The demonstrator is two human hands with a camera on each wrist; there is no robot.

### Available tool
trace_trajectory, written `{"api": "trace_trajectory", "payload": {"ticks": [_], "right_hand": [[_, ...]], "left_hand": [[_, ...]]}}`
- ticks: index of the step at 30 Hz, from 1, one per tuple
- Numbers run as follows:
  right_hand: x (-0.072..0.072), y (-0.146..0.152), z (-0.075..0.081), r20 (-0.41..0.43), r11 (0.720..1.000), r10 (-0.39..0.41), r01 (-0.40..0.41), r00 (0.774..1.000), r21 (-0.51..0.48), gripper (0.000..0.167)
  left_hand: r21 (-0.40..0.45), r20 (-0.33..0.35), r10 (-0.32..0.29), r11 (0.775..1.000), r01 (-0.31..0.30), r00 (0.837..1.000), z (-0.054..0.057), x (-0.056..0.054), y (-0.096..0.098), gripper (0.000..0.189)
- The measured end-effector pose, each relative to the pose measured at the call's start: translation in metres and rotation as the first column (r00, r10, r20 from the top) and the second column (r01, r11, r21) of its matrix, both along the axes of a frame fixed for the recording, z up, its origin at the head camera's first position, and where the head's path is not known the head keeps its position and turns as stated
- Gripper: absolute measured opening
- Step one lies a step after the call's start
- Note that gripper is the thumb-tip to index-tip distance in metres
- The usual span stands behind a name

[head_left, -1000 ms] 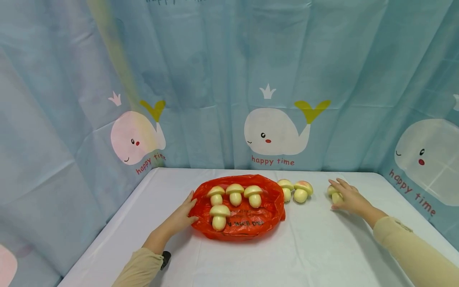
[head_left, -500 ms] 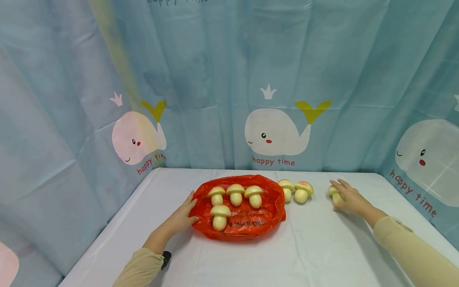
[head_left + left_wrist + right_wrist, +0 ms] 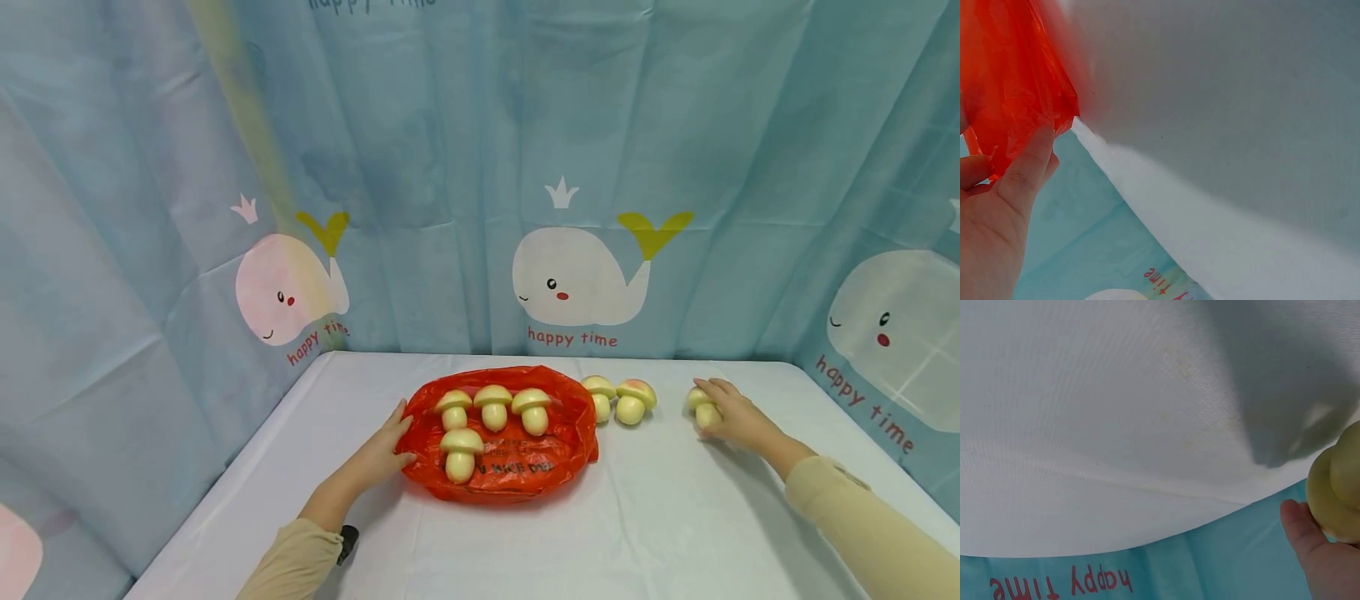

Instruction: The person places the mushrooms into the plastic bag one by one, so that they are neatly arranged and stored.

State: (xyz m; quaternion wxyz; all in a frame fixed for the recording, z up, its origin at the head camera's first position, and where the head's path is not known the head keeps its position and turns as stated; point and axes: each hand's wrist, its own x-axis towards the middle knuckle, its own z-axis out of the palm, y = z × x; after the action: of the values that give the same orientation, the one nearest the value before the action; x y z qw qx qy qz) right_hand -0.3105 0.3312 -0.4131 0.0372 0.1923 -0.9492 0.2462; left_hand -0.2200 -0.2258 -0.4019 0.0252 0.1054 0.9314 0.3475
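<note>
In the head view, the left hand (image 3: 381,450) holds the near-left rim of a red plastic bag (image 3: 495,493), its thumb apart from the other fingers; four pale mushrooms (image 3: 492,408) lie inside. Two more mushrooms (image 3: 631,403) lie just beyond the bag's right edge, on the white surface (image 3: 525,554). Farther right, the right hand (image 3: 738,419) curls its fingers partly round a lone mushroom (image 3: 702,405). The left wrist view shows thin plastic pinched between the fingers; a harder tug could drag the bag or fold its mouth inward, rolling its contents. In the right wrist view, one finger lies against the rounded mushroom; the remaining grip is out of frame. Its smooth-looking curve could slip if lifted with so loose a hold.
</note>
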Motion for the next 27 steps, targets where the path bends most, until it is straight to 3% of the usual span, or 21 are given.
{"api": "trace_trajectory", "payload": {"ticks": [8,17,27], "right_hand": [[0.011,-0.009,0.009,-0.019,0.998,0.024,-0.025,1.000,-0.055,0.079],[0.027,-0.024,0.016,-0.079,0.998,0.021,-0.026,0.997,-0.065,0.079],[0.042,-0.038,0.026,-0.093,0.996,0.031,-0.039,0.995,-0.083,0.080]], "left_hand": [[-0.002,0.003,-0.002,1.000,0.002,1.000,0.000,0.000,-0.001,0.061],[-0.002,0.002,-0.005,1.000,0.005,1.000,0.001,0.000,-0.001,0.062],[-0.001,0.001,-0.009,1.000,0.009,1.000,-0.001,-0.002,-0.001,0.061]]}}
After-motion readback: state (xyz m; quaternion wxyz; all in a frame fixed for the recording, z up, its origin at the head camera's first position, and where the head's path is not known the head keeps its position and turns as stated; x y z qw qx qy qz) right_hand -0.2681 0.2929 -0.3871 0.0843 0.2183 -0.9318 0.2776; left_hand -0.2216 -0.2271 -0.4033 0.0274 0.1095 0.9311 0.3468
